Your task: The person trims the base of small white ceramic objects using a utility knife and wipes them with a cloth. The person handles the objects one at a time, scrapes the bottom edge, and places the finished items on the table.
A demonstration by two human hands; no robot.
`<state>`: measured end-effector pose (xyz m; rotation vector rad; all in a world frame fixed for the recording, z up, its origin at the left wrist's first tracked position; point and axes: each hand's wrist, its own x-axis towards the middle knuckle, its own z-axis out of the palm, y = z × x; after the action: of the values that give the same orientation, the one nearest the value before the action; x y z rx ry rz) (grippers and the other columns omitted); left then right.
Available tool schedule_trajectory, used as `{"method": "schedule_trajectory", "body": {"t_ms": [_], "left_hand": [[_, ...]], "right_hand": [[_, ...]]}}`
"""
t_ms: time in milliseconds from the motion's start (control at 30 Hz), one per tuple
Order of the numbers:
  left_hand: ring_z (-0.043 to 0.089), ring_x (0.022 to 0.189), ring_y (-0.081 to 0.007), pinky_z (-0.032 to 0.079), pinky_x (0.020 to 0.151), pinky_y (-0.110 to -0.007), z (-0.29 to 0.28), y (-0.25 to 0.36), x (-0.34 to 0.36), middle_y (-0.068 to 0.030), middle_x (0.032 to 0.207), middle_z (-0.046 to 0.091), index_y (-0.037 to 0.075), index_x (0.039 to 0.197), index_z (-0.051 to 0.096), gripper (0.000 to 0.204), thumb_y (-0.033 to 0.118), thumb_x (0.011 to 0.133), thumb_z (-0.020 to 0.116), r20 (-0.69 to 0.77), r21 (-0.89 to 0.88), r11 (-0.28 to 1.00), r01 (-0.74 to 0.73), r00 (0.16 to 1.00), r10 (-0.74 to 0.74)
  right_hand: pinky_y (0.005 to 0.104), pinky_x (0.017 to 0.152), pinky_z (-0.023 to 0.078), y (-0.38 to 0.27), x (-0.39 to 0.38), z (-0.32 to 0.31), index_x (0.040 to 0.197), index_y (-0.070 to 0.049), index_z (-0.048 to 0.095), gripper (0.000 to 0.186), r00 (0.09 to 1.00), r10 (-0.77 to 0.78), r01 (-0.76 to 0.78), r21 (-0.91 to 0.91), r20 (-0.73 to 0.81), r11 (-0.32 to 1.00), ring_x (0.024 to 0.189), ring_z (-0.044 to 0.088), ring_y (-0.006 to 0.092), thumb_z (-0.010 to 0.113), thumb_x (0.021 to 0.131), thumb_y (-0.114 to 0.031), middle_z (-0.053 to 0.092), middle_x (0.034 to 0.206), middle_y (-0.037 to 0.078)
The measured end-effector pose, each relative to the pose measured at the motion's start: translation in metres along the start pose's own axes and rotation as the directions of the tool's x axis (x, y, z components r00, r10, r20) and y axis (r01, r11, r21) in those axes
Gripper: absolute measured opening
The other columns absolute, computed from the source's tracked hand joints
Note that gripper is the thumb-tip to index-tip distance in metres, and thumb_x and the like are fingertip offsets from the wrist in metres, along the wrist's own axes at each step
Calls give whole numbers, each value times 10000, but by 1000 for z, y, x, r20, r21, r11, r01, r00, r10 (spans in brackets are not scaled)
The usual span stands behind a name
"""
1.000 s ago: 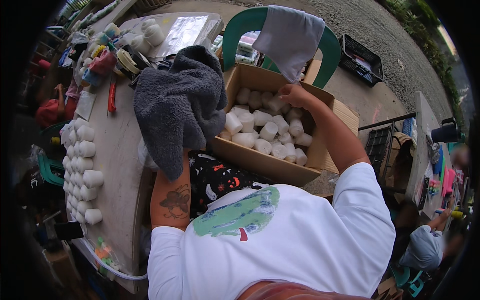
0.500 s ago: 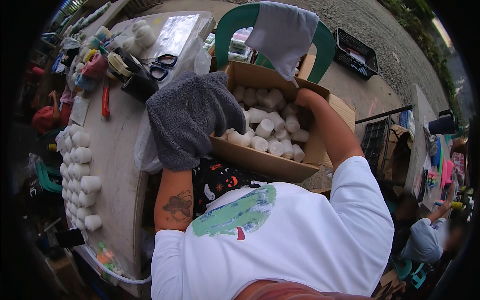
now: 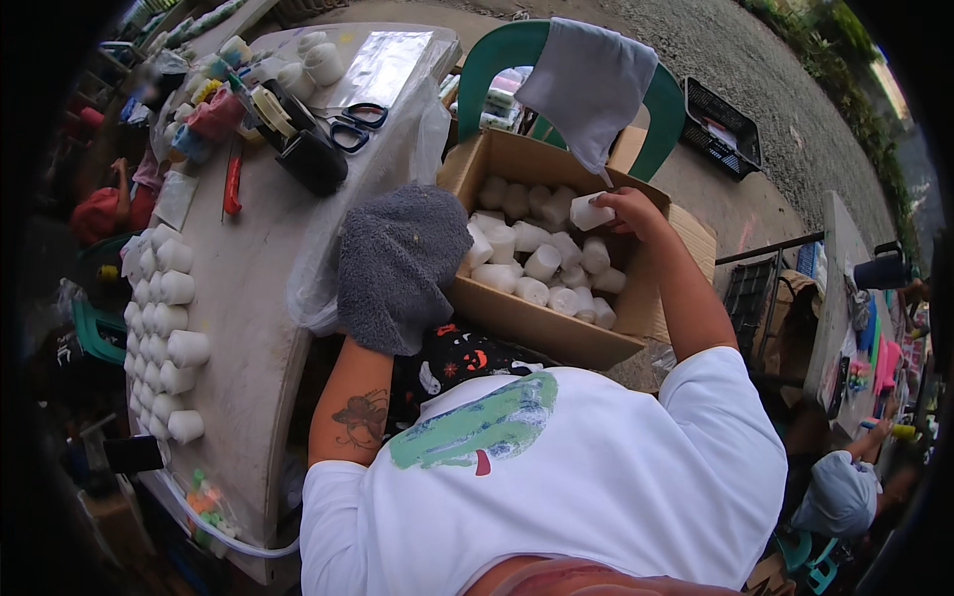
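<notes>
A dark grey towel (image 3: 402,263) is draped over my left hand and hides its fingers, beside the near left corner of a cardboard box (image 3: 556,333). Inside the box lie many loose small white cylinders (image 3: 543,262). At the box's right side, my right hand (image 3: 628,211) pinches one white cylinder (image 3: 590,213) between thumb and fingers, raised above the others. The exact kind of these cylinders cannot be made out.
On the table (image 3: 248,298) at left, white cylinders (image 3: 187,349) stand in rows, with scissors (image 3: 356,127), a red cutter (image 3: 233,184) and a black tape dispenser (image 3: 310,159) farther back. A green chair (image 3: 482,79) with a pale cloth (image 3: 588,84) stands behind the box. A black crate (image 3: 720,129) is beyond.
My right hand has come up from inside the box with a white cylinder now visible in it. The towel-covered left hand has shifted relative to the box and sits lower in view.
</notes>
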<state>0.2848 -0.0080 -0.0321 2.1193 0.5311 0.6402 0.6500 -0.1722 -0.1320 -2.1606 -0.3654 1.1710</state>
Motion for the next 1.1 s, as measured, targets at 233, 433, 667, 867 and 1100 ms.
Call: {"method": "schedule_trajectory", "body": {"t_ms": [233,433,667,867,1100], "left_hand": [[612,947,-330,450,921,-411,11,65,15,-171,1019,634,44,1038,617,333,182,755,724,50,324,946,17,998,-35],[623,864,-369,474,838,-426,11,43,8,-185,868,656,31,923,645,335,136,635,781,-107,315,947,-58,990,96],[633,886,-359,480,849,-432,2,70,6,-180,924,664,34,995,640,387,84,629,753,-122,177,978,-110,984,133],[629,869,-361,493,807,-425,8,61,13,-167,911,648,49,982,625,413,138,608,776,-55,376,902,-212,967,250],[610,964,-341,467,882,-412,20,33,6,-157,1013,624,56,1097,576,594,230,579,808,-62,321,920,-227,964,260]], "right_hand": [[308,884,435,-61,-75,89,1107,-33,476,501,717,-625,322,649,308,689,972,566,153,788,720,-85,578,1052,81],[426,1083,270,-84,-112,139,1269,-121,472,713,473,-862,881,-101,183,462,1202,484,233,846,666,-193,569,1214,66],[451,1103,200,-88,-129,136,1300,-179,488,770,394,-911,912,-179,124,370,1238,439,273,858,624,-191,561,1251,49],[382,1096,275,-82,-132,133,1302,-158,460,795,396,-909,916,19,130,401,1302,398,253,870,621,-118,505,1356,62],[555,1120,5,-87,-131,145,1309,-203,418,809,320,-927,927,136,194,348,1403,294,281,868,644,-298,508,1386,55]]}}
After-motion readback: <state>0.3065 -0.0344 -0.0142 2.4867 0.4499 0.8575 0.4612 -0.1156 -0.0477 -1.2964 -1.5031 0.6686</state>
